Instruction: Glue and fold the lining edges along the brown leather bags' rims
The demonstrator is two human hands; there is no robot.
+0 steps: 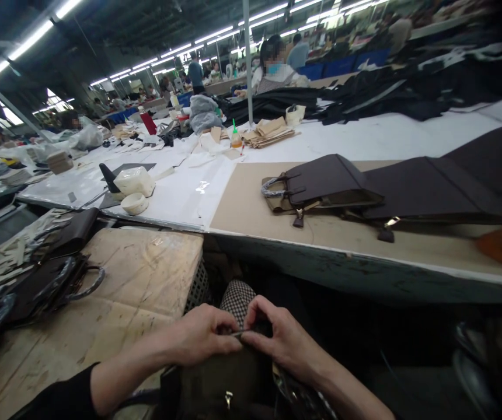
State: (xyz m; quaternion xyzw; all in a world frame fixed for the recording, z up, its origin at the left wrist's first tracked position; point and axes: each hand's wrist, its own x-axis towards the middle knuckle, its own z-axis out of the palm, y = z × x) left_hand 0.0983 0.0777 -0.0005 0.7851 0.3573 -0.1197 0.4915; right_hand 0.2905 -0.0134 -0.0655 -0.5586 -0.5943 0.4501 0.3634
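Head view: a dark brown bag (216,382) is held low in the lap, below the front edge of the surface (277,230) and just beside a worn board (146,262). Its upper rim is pinched from both sides. The left hand (205,338) is closed on it with thumb and fingertips pressed together, and the right hand (283,341) is curled over it likewise, the two hands nearly touching. The material is judged soft, pliable and fairly light, likely to sag if gripped mid-panel. A hold along the stiffer stitched rim is judged firmest. The small metal fitting (229,398) could be scratched.
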